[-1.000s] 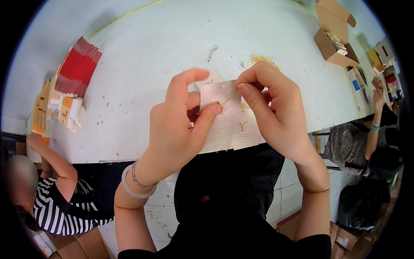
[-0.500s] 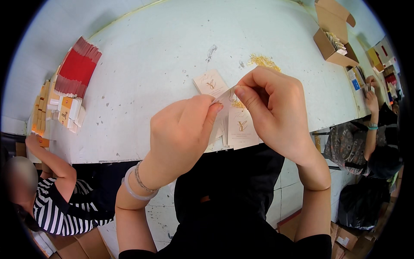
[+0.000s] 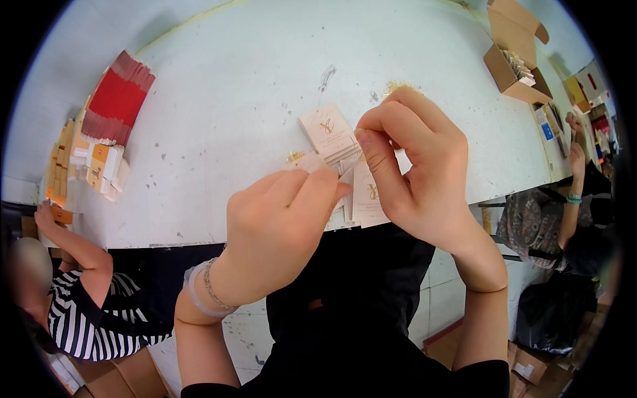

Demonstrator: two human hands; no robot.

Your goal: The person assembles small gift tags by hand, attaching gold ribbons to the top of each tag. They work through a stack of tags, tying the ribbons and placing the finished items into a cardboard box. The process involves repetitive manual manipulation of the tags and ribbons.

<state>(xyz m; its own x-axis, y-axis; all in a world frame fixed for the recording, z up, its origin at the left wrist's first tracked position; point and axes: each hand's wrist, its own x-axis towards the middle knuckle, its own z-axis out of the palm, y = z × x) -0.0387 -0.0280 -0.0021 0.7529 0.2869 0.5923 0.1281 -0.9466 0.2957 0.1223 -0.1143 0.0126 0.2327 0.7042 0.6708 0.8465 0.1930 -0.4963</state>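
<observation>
My left hand [image 3: 282, 225] is closed, thumb and forefinger pinching a thin pale card [image 3: 348, 174] whose edge shows past the fingertips. My right hand [image 3: 424, 169] is pinched too, a little higher and to the right; whatever its fingertips hold is too small to make out. Just beyond my hands lies a stack of cream cards [image 3: 328, 131] with brown print. Another pile of printed cards [image 3: 370, 199] sits at the table edge, partly behind my right hand. Another card [image 3: 306, 161], with small gold pieces beside it, shows above my left knuckles.
Loose gold bits [image 3: 400, 87] lie past my right hand. Red folded packaging [image 3: 119, 96] and orange-white boxes [image 3: 103, 169] stand at the left, near a co-worker in stripes [image 3: 99, 312]. An open cardboard box [image 3: 517, 76] with cards is far right, near another person's arm [image 3: 576, 179].
My left hand has drawn down and slightly left with its card, away from my right fingertips. My right hand has risen slightly. More of the cards on the table shows between them.
</observation>
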